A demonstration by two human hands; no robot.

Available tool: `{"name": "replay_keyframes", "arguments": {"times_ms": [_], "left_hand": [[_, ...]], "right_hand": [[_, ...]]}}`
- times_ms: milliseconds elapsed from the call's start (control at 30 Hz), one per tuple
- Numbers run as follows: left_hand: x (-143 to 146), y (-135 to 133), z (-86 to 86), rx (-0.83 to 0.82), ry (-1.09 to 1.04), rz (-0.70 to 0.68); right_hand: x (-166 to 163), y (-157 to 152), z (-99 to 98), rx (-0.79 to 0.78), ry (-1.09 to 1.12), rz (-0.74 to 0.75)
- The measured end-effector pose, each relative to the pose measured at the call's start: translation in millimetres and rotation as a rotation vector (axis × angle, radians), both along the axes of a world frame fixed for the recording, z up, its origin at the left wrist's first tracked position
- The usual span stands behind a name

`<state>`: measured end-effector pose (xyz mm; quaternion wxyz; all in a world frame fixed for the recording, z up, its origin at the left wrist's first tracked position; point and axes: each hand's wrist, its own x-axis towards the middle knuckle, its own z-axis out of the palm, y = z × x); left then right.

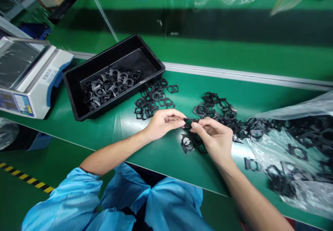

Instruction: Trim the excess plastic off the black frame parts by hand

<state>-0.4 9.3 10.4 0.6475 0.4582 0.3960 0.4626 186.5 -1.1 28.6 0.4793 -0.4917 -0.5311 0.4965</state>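
Between both hands, just above the green bench, is a small black plastic ring-shaped part (191,119). My left hand (166,121) pinches its left end between thumb and fingers. On its right end, my right hand (214,134) closes with thumb and fingertips. Below the hands, a few similar parts (187,143) lie on the bench, some partly covered by my right hand. Just beyond the hands sits a loose heap of black parts (214,106). Another group of flat black ring parts (154,99) is spread out to the left, beside the tray.
A black plastic tray (114,109) with many ring parts in it stands at the back left. Left of it is a digital weighing scale (39,75). On the right, a clear plastic bag (273,144) spills black parts onto the bench. A metal rail (221,72) runs along the back.
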Motion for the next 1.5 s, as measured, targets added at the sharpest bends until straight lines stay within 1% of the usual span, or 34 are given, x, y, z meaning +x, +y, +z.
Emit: {"name": "replay_keyframes", "arguments": {"times_ms": [133, 300, 400, 500, 567, 633, 800, 1000, 1233, 1367, 1500], "left_hand": [[-0.4, 0.4, 0.9, -0.089, -0.022, 0.000], [-0.7, 1.0, 0.0, -0.174, -0.047, -0.012], [-0.7, -0.1, -1.4, -0.133, -0.008, -0.011], [0.5, -3.2, -1.0, -0.015, 0.073, 0.056], [2.0, -5.3, 0.6, 0.038, 0.108, 0.109], [3.5, -6.3, 2.6, 0.038, 0.105, 0.119], [5.7, -4.0, 4.1, -0.065, -0.002, 0.069], [5.5, -1.8, 2.1, -0.196, -0.114, 0.045], [1.6, 0.2, 4.6, -0.315, -0.225, -0.053], [0.8, 1.5, 4.0, -0.355, -0.253, -0.079], [1.4, 1.3, 3.0, -0.333, -0.216, -0.079]], "right_hand": [[0.4, 0.9, -0.4, -0.026, -0.004, 0.011], [0.6, 0.3, 0.1, 0.003, -0.039, 0.012], [0.3, -0.4, -0.4, 0.041, -0.069, 0.003], [-0.2, -0.5, -0.6, 0.060, -0.076, 0.005], [-0.4, -0.4, 0.4, 0.043, -0.058, 0.015], [-0.6, -0.3, 2.3, 0.002, -0.030, 0.019], [-0.4, 0.1, 6.1, -0.103, 0.005, 0.017], [0.3, 0.8, 5.5, -0.155, 0.039, 0.036], [0.9, 1.6, 5.1, -0.248, 0.114, 0.091], [0.1, 0.3, 7.0, -0.265, 0.107, 0.102], [-0.5, -0.3, 8.2, -0.278, 0.112, 0.112]]}}
